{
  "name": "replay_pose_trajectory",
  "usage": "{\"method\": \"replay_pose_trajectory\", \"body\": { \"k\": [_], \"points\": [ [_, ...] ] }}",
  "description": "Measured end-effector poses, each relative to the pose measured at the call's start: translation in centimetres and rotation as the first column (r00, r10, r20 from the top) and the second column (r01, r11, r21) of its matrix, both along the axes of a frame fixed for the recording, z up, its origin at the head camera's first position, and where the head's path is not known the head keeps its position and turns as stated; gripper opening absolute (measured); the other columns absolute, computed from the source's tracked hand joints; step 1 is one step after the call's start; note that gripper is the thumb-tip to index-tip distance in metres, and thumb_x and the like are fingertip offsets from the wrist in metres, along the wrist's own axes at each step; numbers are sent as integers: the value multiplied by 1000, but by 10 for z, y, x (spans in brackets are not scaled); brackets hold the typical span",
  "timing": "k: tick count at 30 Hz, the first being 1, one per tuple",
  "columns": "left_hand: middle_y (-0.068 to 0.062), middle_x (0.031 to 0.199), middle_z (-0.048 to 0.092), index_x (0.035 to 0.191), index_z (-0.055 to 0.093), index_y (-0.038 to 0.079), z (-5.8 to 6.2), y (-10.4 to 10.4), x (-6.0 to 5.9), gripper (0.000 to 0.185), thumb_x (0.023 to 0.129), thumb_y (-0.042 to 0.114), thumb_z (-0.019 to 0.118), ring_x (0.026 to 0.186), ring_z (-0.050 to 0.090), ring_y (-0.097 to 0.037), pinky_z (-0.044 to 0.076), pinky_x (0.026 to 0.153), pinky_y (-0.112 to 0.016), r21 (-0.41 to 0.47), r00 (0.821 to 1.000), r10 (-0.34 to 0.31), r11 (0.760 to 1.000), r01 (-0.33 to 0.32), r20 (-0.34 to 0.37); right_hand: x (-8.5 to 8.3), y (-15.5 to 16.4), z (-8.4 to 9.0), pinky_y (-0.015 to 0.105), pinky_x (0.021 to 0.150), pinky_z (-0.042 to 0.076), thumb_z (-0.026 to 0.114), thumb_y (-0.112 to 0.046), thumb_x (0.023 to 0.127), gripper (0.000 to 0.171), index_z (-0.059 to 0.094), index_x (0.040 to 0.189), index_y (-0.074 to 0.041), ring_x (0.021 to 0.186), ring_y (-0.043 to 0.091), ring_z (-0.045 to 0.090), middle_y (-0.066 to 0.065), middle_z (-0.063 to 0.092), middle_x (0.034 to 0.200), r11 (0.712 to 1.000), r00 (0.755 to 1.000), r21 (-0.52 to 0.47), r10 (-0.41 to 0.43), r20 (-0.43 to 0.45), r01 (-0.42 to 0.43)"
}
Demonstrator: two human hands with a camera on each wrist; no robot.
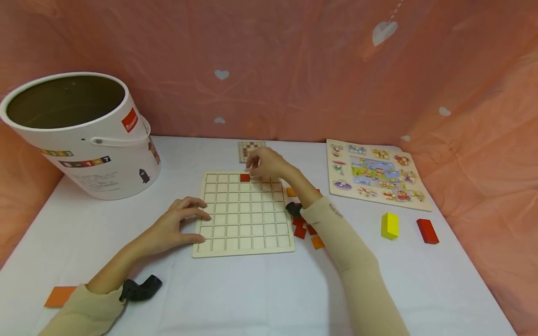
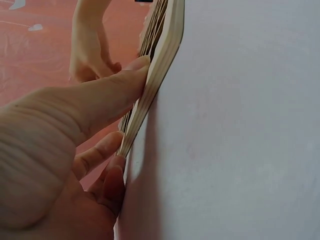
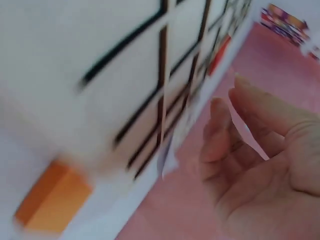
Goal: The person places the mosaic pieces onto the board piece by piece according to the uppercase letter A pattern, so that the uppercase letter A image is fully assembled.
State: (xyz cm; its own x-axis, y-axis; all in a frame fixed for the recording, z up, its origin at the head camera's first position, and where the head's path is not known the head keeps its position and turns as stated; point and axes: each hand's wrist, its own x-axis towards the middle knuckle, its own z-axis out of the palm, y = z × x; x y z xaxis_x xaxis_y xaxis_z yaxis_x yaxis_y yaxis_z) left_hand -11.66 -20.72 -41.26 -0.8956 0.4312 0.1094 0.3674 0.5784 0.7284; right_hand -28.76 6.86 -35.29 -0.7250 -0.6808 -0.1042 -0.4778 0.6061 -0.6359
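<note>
A pale wooden grid board (image 1: 244, 228) lies flat on the white table. One red square tile (image 1: 244, 177) sits in a cell of its far row. My left hand (image 1: 191, 219) rests on the board's left edge with straight fingers, and its thumb (image 2: 117, 87) presses the edge of the board (image 2: 157, 70). My right hand (image 1: 257, 164) hovers just beyond the red tile, fingers loosely curled and holding nothing. The right wrist view is blurred; it shows the fingers (image 3: 220, 130) empty beside the board (image 3: 115, 70) and the red tile (image 3: 218, 52).
Loose red and orange tiles (image 1: 303, 227) lie right of the board, under my right forearm. A picture puzzle board (image 1: 378, 175), a yellow block (image 1: 389, 225) and a red block (image 1: 427, 231) sit further right. A large white bucket (image 1: 80, 133) stands at the far left. An orange tile (image 1: 60, 296) lies near my left sleeve.
</note>
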Motion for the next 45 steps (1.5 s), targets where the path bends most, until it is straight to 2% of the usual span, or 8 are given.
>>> {"method": "replay_pose_trajectory", "body": {
  "k": [4, 7, 11, 17, 27, 32, 39, 45],
  "points": [
    [-12, 134, 50, 110, 71, 14, -1, 2, -1, 39, 76, 24, 88, 127, 37, -37, 32, 102, -61, 5, 1000, 5, 1000, -5, 2, 1, 45, 5, 37, 83, 52, 71, 0, 88, 24, 67, 111, 9, 94, 30, 64, 19, 68, 103, 997, 997, -74, 19, 71, -14],
    [-11, 135, 50, 109, 71, 15, -2, 3, -2, 39, 76, 25, 88, 128, 37, -37, 32, 102, -61, 12, 1000, 11, 1000, -11, 3, 8, 85, 9, 40, 91, 49, 72, 2, 87, 31, 65, 116, 9, 103, 34, 61, 21, 67, 111, 998, 994, -67, -11, 112, 19],
    [-11, 135, 50, 109, 71, 14, -2, 3, -1, 39, 76, 25, 88, 128, 36, -38, 31, 102, -61, 17, 1000, 13, 1000, -13, 2, 20, 129, 5, 41, 89, 46, 71, 3, 86, 33, 65, 119, 6, 105, 35, 55, 20, 65, 117, 996, 987, -23, -83, 135, 87],
    [-10, 136, 50, 109, 71, 16, -1, 1, 1, 38, 76, 26, 87, 129, 36, -37, 31, 102, -61, 17, 1000, 18, 1000, -18, 9, 32, 156, -6, 39, 88, 47, 68, 8, 86, 31, 65, 117, 7, 101, 33, 56, 20, 66, 115, 993, 980, -5, -113, 162, 115],
    [-9, 135, 50, 109, 71, 17, -2, 3, -1, 39, 76, 28, 87, 128, 36, -36, 32, 102, -60, 16, 1000, 10, 1000, -10, 5, 41, 152, -9, 37, 80, 49, 62, 15, 81, 29, 65, 108, 4, 91, 30, 54, 15, 63, 101, 983, 984, 90, -167, 66, 161],
    [-9, 135, 50, 109, 71, 17, -2, 2, 0, 39, 76, 27, 88, 129, 36, -35, 31, 103, -59, 14, 1000, 10, 1000, -10, 4, 41, 146, -6, 34, 74, 47, 59, 12, 84, 22, 67, 102, 1, 88, 28, 52, 13, 62, 96, 975, 979, 102, -200, 28, 196],
    [-9, 135, 51, 109, 71, 16, -3, 1, 0, 39, 76, 27, 88, 128, 37, -35, 31, 103, -59, 13, 1000, 6, 1000, -6, 4, 30, 98, 6, 31, 64, 49, 66, -4, 93, 12, 72, 99, 5, 73, 26, 60, 12, 69, 86, 988, 993, -101, -111, 45, 115],
    [-9, 134, 51, 108, 71, 16, -2, 0, 1, 38, 75, 26, 88, 128, 37, -35, 31, 103, -59, 11, 1000, 7, 1000, -7, 3, 19, 41, 10, 35, 69, 56, 64, 1, 94, 17, 69, 107, 10, 71, 30, 69, 17, 72, 82, 956, 987, -283, -36, 154, 79]
  ]
}}
